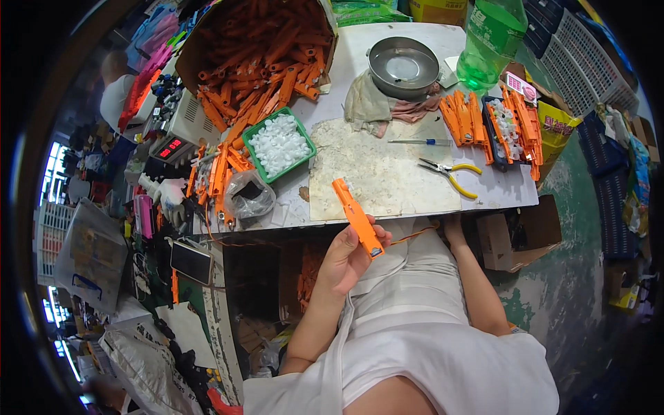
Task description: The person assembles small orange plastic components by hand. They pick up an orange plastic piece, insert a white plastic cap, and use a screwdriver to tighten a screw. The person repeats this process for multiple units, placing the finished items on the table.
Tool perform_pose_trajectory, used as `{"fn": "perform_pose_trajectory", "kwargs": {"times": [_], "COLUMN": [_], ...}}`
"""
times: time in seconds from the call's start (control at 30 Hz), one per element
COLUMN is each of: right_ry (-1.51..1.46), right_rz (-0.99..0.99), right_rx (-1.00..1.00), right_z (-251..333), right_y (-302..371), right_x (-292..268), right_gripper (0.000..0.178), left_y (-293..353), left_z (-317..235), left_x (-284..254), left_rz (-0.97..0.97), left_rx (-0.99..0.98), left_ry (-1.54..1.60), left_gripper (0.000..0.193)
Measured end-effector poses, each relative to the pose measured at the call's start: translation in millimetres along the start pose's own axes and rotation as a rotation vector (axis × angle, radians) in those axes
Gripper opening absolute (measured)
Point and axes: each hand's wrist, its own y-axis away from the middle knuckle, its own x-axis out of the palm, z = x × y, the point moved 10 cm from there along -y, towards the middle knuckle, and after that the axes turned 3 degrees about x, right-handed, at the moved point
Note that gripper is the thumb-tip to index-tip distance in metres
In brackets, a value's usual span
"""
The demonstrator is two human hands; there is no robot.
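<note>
My left hand point(348, 257) is closed around the lower end of a long orange plastic housing point(357, 218), tilted in front of the table's near edge. A small whitish bit shows at its upper end. My right hand point(454, 229) rests low by my knee at the table edge, and its fingers are hidden. On the table point(484, 202), a worn pale board point(387, 173) lies just beyond the housing. Yellow-handled pliers point(451, 177) and a blue-handled screwdriver point(423, 142) are on the right. A green basket point(306, 164) of small white plastic pieces point(279, 144) sits to the left.
A large box point(330, 41) of orange housings tips open at the back left. A metal bowl point(404, 67) stands on a rag point(368, 104), near a green bottle point(490, 45). Orange housings point(462, 119) line the right side. A clear bag point(250, 197) lies at the front left.
</note>
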Motion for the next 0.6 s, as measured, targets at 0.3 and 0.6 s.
{"fn": "perform_pose_trajectory", "kwargs": {"times": [0.3,0.6], "right_ry": [-1.313,-1.02], "right_rz": [0.121,0.278], "right_rx": [0.529,0.463], "right_z": [-3,-45], "right_y": [-41,16], "right_x": [86,-4], "right_gripper": [0.023,0.021], "left_y": [0,-3], "left_z": [-1,-2], "left_x": [4,3], "left_rz": [-0.078,-0.136], "left_rx": [0.047,0.016], "left_ry": [-0.177,-0.339], "left_gripper": [0.044,0.037]}}
